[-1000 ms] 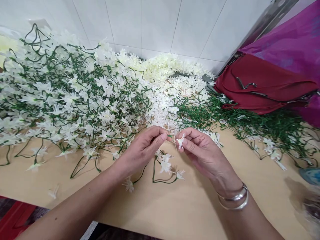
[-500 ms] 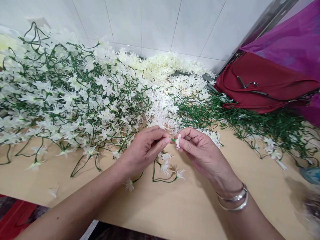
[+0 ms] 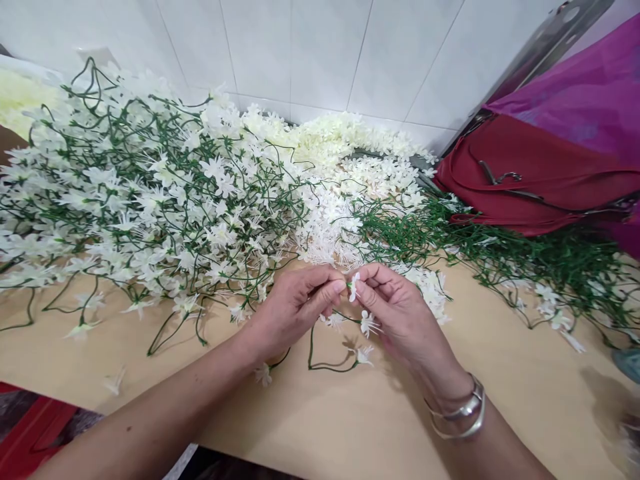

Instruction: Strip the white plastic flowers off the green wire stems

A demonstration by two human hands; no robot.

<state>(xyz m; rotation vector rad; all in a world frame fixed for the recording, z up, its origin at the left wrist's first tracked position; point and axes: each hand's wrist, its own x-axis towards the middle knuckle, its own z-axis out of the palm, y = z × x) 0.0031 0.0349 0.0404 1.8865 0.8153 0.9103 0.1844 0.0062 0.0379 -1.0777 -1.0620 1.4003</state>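
My left hand [image 3: 295, 303] pinches the tip of a thin green stem [image 3: 325, 365] that loops down onto the tan table [image 3: 350, 420]. My right hand [image 3: 400, 313], with silver bangles at the wrist, pinches a small white artificial flower [image 3: 354, 285] right against that stem tip. Both hands meet fingertip to fingertip above the table. More white blossoms [image 3: 369, 324] hang on the same stem below my fingers.
A large heap of flowered stems [image 3: 150, 193] fills the left and back. Loose white blossoms [image 3: 370, 173] lie by the tiled wall. Bare green stems [image 3: 500, 250] spread to the right, beside a dark red bag [image 3: 530, 180] and purple cloth [image 3: 590, 100].
The hands have drawn closer together, bringing the white flower up against the stem tip. The view shifted slightly downward.
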